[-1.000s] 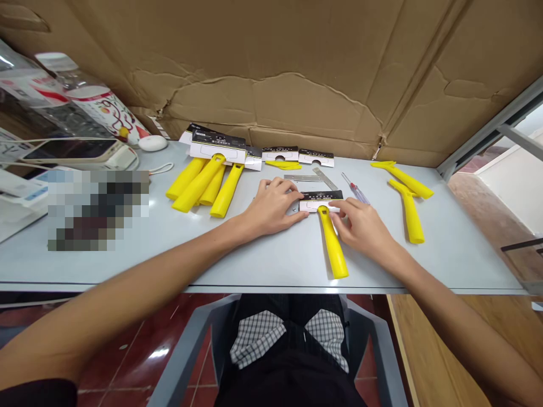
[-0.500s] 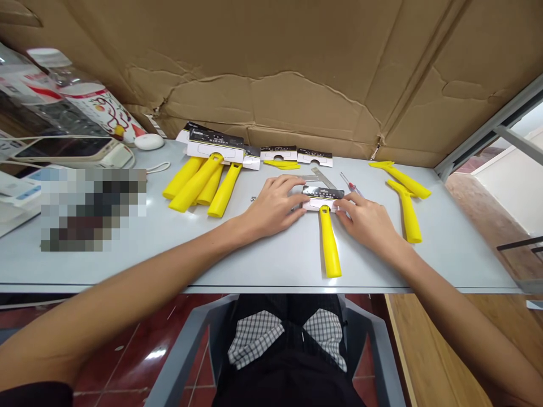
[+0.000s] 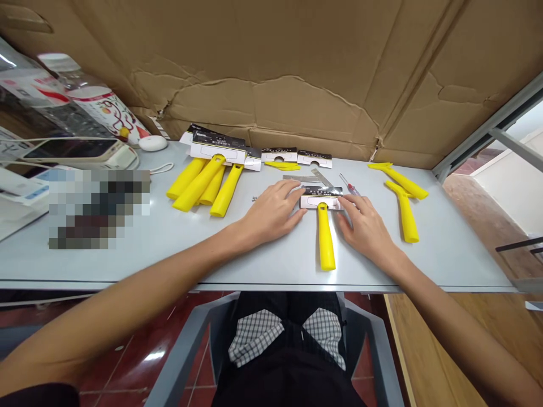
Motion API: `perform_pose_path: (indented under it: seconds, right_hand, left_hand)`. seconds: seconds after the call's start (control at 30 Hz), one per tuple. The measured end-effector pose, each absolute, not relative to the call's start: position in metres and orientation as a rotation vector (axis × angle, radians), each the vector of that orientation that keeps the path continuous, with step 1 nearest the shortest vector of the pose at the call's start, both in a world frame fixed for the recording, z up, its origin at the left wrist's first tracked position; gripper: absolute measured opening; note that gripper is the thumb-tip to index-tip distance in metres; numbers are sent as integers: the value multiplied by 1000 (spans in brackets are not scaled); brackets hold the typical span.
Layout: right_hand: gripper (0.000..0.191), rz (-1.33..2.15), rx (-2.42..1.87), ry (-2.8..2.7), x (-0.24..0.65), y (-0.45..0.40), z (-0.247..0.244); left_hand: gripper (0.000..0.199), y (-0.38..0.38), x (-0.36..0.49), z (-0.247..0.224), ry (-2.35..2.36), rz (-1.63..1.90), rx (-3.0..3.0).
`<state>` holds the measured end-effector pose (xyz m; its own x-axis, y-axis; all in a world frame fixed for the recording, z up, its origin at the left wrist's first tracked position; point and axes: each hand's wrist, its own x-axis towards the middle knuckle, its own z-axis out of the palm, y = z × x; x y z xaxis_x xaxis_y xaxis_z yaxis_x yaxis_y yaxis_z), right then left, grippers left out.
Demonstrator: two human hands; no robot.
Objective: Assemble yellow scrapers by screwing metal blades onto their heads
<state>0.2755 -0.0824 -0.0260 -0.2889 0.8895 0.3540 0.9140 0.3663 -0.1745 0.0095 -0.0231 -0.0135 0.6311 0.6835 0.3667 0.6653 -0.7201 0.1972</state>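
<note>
A scraper with a yellow handle [image 3: 326, 240] lies flat on the table between my hands, its handle toward me. A black-and-white card sleeve [image 3: 314, 202] covers its head, so the blade is hidden. My left hand [image 3: 274, 210] rests at the sleeve's left edge, fingers stretched and apart. At the right edge, my right hand [image 3: 365, 221] has its fingertips touching or very near the card, the thumb held apart lower down. Behind the sleeve lie flat metal blades [image 3: 322, 178] and a screwdriver [image 3: 350, 186] with a clear and red handle.
Several sleeved yellow scrapers [image 3: 199, 183] are piled at left. Two card sleeves [image 3: 314, 159] and flat yellow pieces [image 3: 282, 166] lie at the back. Two yellow handles [image 3: 408, 215] lie at right. Bottles [image 3: 99, 104], a phone [image 3: 68, 150] and a blurred patch occupy the far left. Cardboard [image 3: 271, 102] stands behind.
The sleeved scraper has shifted slightly and its handle stands straighter toward me. My left fingers have eased off the card's left edge. The view has moved a little.
</note>
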Motion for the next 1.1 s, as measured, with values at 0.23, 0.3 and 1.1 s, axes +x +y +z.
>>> perform_pose_path:
  seconds: [0.23,0.3,1.1]
  right_hand:
    - [66,155,-1607,-2221,272,-102,-43]
    - [69,168,-1621,-2236,271,-103,-44]
    - [81,86,-1847,-2331,267,-111,-45]
  left_hand:
    - [41,-78,12,-26,1088,632,2770]
    - [45,-86,14,-36,1162,561,2754]
    - [66,-94,26,-46,1395,312,2698]
